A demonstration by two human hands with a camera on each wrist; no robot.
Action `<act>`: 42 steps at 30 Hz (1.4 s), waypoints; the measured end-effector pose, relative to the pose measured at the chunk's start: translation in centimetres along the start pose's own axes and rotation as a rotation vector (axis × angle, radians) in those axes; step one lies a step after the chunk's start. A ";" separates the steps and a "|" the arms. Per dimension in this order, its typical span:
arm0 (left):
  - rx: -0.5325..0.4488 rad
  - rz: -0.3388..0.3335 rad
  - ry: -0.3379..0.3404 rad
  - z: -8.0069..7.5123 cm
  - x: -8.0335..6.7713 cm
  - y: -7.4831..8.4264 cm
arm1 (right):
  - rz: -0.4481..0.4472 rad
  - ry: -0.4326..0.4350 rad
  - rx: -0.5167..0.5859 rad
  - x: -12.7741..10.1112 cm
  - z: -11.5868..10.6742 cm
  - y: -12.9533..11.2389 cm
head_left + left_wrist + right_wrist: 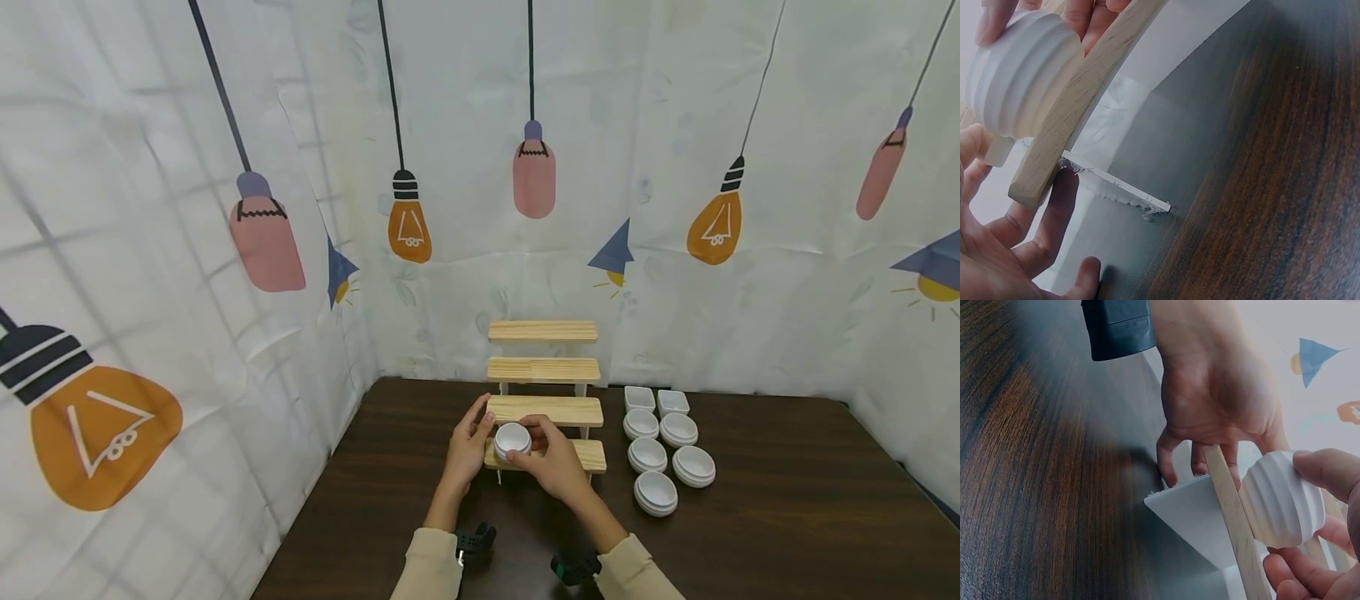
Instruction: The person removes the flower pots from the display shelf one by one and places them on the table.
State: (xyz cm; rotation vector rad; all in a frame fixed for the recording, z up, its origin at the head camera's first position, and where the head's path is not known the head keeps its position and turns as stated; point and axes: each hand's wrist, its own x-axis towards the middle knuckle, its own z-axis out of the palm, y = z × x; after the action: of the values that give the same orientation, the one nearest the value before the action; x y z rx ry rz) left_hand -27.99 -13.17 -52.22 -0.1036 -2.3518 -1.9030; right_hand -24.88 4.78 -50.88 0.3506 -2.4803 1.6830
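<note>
A small white bowl [513, 438] with ridged sides sits upright on the lowest step of a wooden tiered stand [588, 456]. My right hand [557, 465] pinches this bowl, thumb at the near side and fingers behind; the right wrist view shows the thumb on its rim and fingers low on its side. At the left end of the same step is my left hand [467, 450]. Its fingers straddle the board [1054, 147], some beneath it and others above beside the bowl [1022, 75]. Whether the bowl is one piece or a nested stack, I cannot tell.
Right of the stand, several round white bowls [656, 493] stand in two columns on the dark wooden table [780, 500]. Behind them are two square white dishes [672, 402]. A printed curtain [465, 317] hangs behind the table and at its sides.
</note>
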 end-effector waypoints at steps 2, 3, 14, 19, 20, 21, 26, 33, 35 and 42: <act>0.000 0.002 0.001 0.0 0.0 0.0 | 0.000 -0.002 0.003 0.0 0.0 0.0; 0.001 0.004 0.001 0.0 0.1 0.0 | 0.004 -0.003 0.008 0.0 -0.1 0.0; -0.007 0.010 -0.007 0.1 0.1 0.0 | 0.020 0.001 0.051 -0.5 -0.4 -0.5; -0.010 0.005 -0.011 0.2 0.2 0.1 | 0.026 0.013 0.060 -0.8 -0.7 -1.2; -0.010 0.004 -0.012 0.2 0.2 0.1 | 0.027 0.015 0.064 -0.8 -0.8 -1.3; -0.008 0.003 -0.012 0.2 0.3 0.1 | 0.025 0.017 0.069 -0.9 -0.8 -1.4; -0.001 0.006 -0.014 0.2 0.3 0.0 | 0.033 0.017 0.096 -1.1 -1.1 -1.6; 0.000 0.004 -0.003 0.1 0.1 0.0 | 0.048 0.020 0.118 -1.3 -1.7 -1.8; 0.002 0.006 -0.001 0.0 0.1 0.0 | 0.049 0.022 0.123 -1.4 -1.9 -1.8; 0.008 0.012 -0.005 0.0 0.0 -0.1 | 0.068 0.038 0.119 -1.8 -2.7 -1.7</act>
State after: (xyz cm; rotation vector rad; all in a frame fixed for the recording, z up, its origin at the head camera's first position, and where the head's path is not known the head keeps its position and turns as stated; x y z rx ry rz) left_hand -28.05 -13.19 -52.34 -0.1208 -2.3565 -1.8898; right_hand -22.81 6.87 -48.79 0.2471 -2.3971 1.8512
